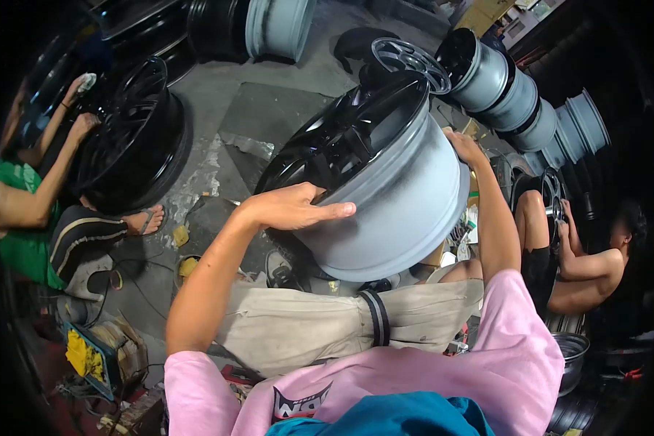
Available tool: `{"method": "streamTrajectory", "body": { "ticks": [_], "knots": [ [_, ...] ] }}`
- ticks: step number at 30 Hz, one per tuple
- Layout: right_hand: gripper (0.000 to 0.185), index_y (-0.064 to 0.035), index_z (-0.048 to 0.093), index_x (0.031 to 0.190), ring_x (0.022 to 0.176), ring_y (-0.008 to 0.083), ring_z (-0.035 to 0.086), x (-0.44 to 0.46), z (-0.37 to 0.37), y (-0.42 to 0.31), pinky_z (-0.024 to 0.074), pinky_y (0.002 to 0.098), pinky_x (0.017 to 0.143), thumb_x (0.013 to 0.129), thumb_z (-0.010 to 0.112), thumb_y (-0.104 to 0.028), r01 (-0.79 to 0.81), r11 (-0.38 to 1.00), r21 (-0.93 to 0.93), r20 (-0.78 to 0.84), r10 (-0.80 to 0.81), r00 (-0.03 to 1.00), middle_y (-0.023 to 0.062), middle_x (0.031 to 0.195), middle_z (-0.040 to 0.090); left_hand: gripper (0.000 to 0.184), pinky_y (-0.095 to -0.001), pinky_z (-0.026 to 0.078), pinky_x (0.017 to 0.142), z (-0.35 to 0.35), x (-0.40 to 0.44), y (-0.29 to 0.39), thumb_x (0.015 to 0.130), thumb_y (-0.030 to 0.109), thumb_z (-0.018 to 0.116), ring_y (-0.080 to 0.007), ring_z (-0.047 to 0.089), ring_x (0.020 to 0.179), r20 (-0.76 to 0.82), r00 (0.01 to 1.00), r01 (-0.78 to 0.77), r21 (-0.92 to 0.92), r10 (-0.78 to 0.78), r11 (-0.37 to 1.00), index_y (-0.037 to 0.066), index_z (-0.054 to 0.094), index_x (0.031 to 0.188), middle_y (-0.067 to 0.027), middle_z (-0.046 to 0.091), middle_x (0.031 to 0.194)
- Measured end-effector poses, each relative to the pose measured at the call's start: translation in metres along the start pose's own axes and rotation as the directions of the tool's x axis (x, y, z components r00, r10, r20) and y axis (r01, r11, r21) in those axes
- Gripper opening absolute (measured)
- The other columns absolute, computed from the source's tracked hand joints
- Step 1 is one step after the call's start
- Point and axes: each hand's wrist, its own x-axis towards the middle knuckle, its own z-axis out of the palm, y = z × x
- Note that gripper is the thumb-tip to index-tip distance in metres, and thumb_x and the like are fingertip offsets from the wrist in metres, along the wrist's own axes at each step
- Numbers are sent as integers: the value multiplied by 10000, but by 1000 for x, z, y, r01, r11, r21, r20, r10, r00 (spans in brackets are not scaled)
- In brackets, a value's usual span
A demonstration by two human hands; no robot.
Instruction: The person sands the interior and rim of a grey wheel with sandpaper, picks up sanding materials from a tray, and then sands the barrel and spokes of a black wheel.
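Observation:
A large wheel rim (403,200) is tilted in front of my lap, its black spoked face up and to the left, its grey barrel toward me. My left hand (291,207) grips the near edge of the face, thumb along the outside and fingers hooked over the inside, partly hidden. At the barrel's back edge on the right, my right hand (465,145) holds on, with some of its fingers out of sight behind the metal. A smaller spoked wheel (410,64) stands just beyond the rim.
On the left, a person in green handles a black rim (134,138) and holds a whitish wad (86,82). Another person at right has hands on a wheel (552,196). Stacked rims (512,98) line the upper right. A yellow cloth (85,354) lies lower left, near cables.

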Motion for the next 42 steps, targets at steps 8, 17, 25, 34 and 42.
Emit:
{"method": "streamTrajectory", "body": {
  "ticks": [8,17,25,34,42],
  "knots": [
    [376,20,686,1216,1141,431,616,-158,-8,-86,461,484,996,1060,490,-261,32,978,-205,-301,-95,949,236,1159,696,881,-408,467,675,-15,-25,37,988,687,525,-203,514,644,25,999,44,61,-46,997,-187,633,994,-129,459,589],
    [294,-23,752,1146,1238,469,550,-154,-16,-91,460,487,1034,1008,578,-217,73,864,-498,-313,-257,914,225,1225,659,660,-451,411,650,-22,-29,44,1083,559,426,-280,422,628,-12,996,85,190,-84,978,-32,603,847,-170,447,632],
    [591,69,729,1143,989,215,663,43,28,-70,500,367,938,1062,506,-472,43,941,337,-155,11,988,99,1069,732,736,-406,397,622,-31,-29,26,1083,585,403,-180,400,632,-132,991,38,89,-26,995,-70,564,790,-95,398,611],
    [342,53,636,1335,1310,397,560,-172,83,-270,444,438,1093,1029,544,-69,468,882,-61,-732,-358,579,245,1403,588,891,-450,414,604,-21,-12,32,1047,688,370,-211,415,590,26,997,70,77,-72,995,-102,514,662,-150,411,575],
    [518,45,703,1087,1004,372,685,25,27,-155,485,433,902,1057,470,-415,166,954,251,-441,-40,896,213,987,733,829,-431,358,588,-13,-17,29,1064,678,317,-192,325,589,-32,996,92,148,-88,985,-30,389,639,-73,280,586]
  ]
}}
